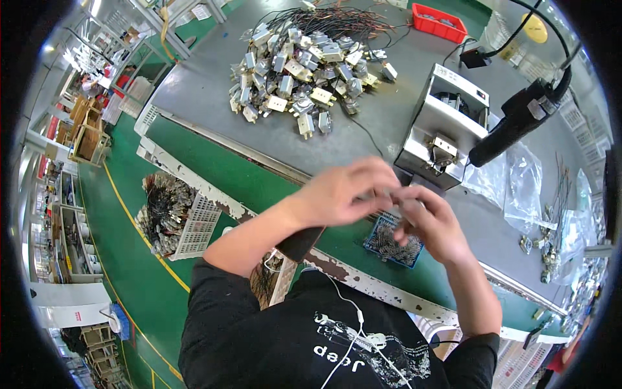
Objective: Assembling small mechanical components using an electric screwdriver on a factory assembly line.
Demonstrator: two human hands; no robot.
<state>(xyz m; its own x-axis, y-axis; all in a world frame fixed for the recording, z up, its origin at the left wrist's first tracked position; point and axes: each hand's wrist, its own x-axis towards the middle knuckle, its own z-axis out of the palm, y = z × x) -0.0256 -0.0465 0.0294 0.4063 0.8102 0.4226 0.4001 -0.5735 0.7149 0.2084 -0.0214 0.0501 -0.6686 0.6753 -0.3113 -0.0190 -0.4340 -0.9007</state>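
Observation:
My left hand point(350, 193) and my right hand point(431, 223) meet in front of me, over the near edge of the grey table. The fingers of both are pinched together around something small, which blur and the fingers hide. Just below my right hand sits a blue basket point(414, 258) filled with small metal parts. Beyond the hands stands a metal bench machine point(418, 139) with a small motor-like metal part point(444, 148) at its front. A large pile of small boxy motors point(285, 84) with dark wires lies farther back on the table.
A red tray point(440, 27) is at the far edge. Right of the machine hangs a black cylindrical tool point(512, 123) on a thick cable, near clear plastic bags point(521, 181). White crates point(199, 223) with wired parts stand at the left, below the table.

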